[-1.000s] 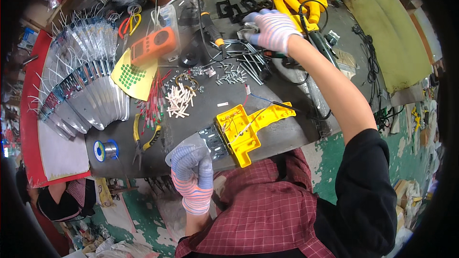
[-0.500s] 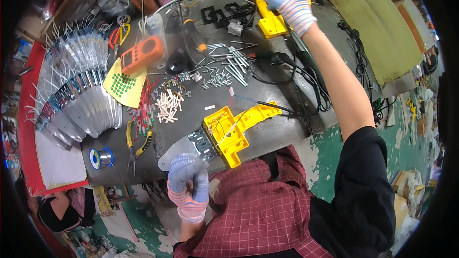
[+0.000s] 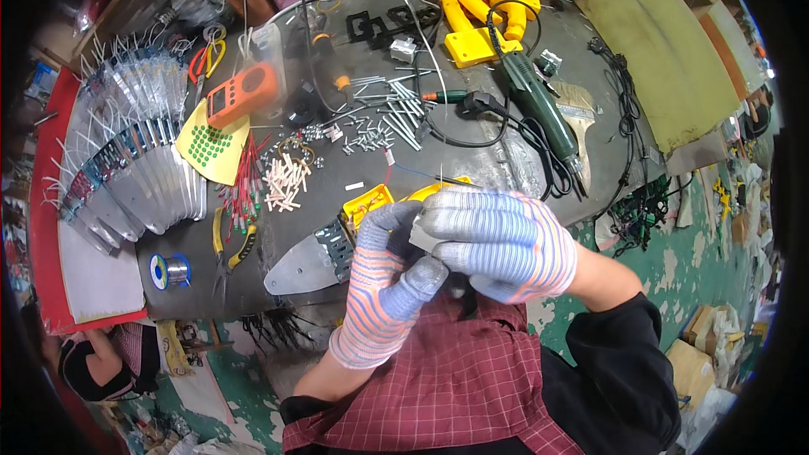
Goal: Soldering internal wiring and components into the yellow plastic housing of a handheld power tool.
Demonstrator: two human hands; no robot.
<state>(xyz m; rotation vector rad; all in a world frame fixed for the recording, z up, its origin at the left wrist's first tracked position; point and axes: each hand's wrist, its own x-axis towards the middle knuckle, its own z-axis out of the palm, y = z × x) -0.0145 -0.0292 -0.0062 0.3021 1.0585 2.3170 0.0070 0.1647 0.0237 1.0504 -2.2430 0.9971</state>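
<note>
Both my hands, in striped knit gloves, meet over the front of the bench. Between their fingers sits a small grey metal piece [image 3: 424, 234], mostly covered by the gloves. My left hand [image 3: 389, 282] pinches it from the left with thumb and fingers. From the right, my right hand [image 3: 504, 243] closes over it, fingers bent. Behind and below them lies a yellow plastic housing half [image 3: 368, 200], largely hidden by the hands. A flat grey metal blade plate [image 3: 303, 265] with a slotted end extends left from the housing.
A green power tool [image 3: 539, 105], yellow housings [image 3: 480, 13] and black cords lie at the back right. Screws [image 3: 371, 135], white tubes [image 3: 288, 181], pliers [image 3: 232, 253], a solder spool [image 3: 171, 271], an orange meter [image 3: 242, 94] and fanned metal plates [image 3: 126, 177] fill the left.
My right hand has come from the back of the bench to the front, bringing a small metal piece. My left hand has lifted off the blade plate and moved right to meet it.
</note>
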